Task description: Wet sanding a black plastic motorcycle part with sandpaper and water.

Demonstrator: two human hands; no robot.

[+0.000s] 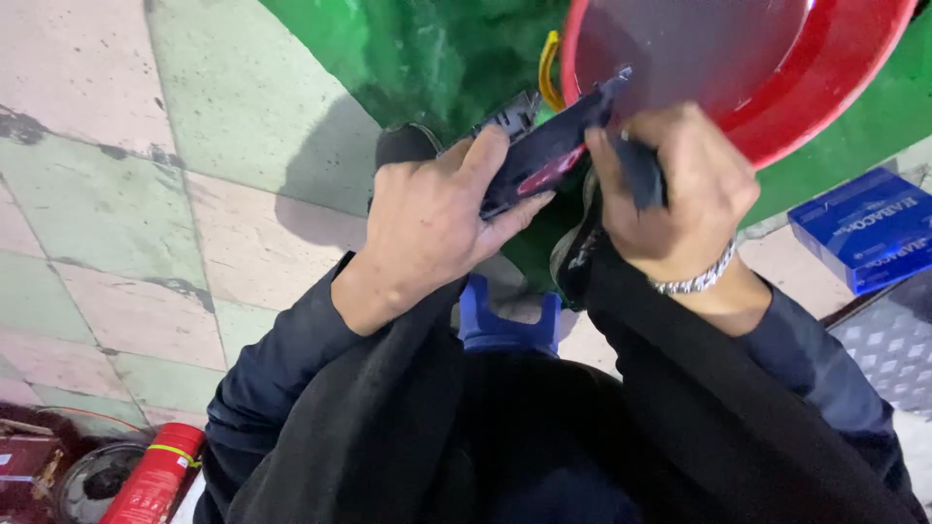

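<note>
In the head view, the left hand (427, 218) curled around a dark flat part with a red stripe (549, 155) at upper centre. The right hand (680, 194) pinched its other end, knuckles up, below a red basin (825, 87).

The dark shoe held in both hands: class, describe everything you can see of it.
The dark shoe looks navy or black, with a red patch on its side. It is tilted, one end rising against the red basin. The left hand grips its lower end, thumb across the side; the right hand pinches its upper part. Its material and its far side cannot be told.
</note>
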